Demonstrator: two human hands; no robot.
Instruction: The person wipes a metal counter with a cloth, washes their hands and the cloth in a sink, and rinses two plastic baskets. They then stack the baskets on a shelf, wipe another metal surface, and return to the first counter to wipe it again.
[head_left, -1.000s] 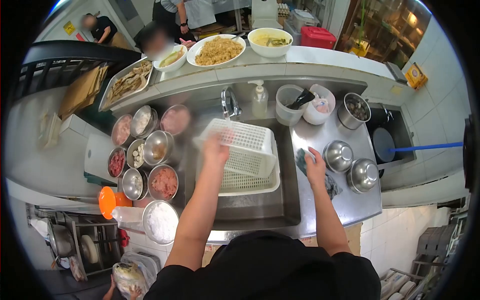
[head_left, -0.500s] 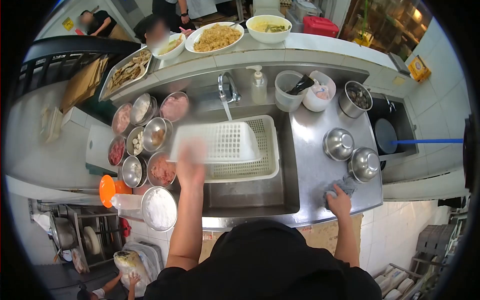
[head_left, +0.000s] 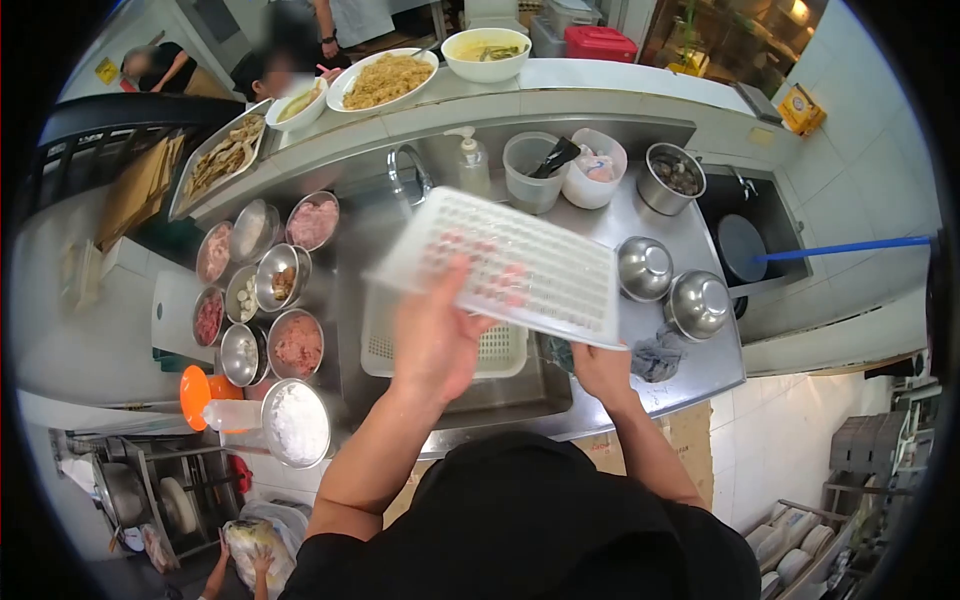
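Note:
Tilted above the sink is a white perforated plastic basket [head_left: 520,260], slightly blurred. My left hand [head_left: 432,335] grips its left part, and pinkish finger shapes show through the holes. At the basket's lower right corner is my right hand [head_left: 602,372], closed at the edge with its fingertips partly hidden. A dark greenish thing [head_left: 559,352] shows beside those fingers; I cannot make out what it is. Beneath, a larger cream perforated basket [head_left: 378,345] rests in the steel sink [head_left: 535,395]. Right of my right hand, a crumpled grey cloth [head_left: 657,357] lies on the counter.
Several steel bowls of meat and other food, one being minced meat [head_left: 297,342], stand left of the sink. Behind are a faucet [head_left: 408,178], a soap bottle [head_left: 472,165] and plastic tubs. Two upturned steel bowls [head_left: 645,268] sit at right. Other people are beyond the ledge and at lower left.
The white basket has moved right and tilted up towards me. My right hand has left the grey cloth and come to the basket's corner. The whole view has shifted a little.

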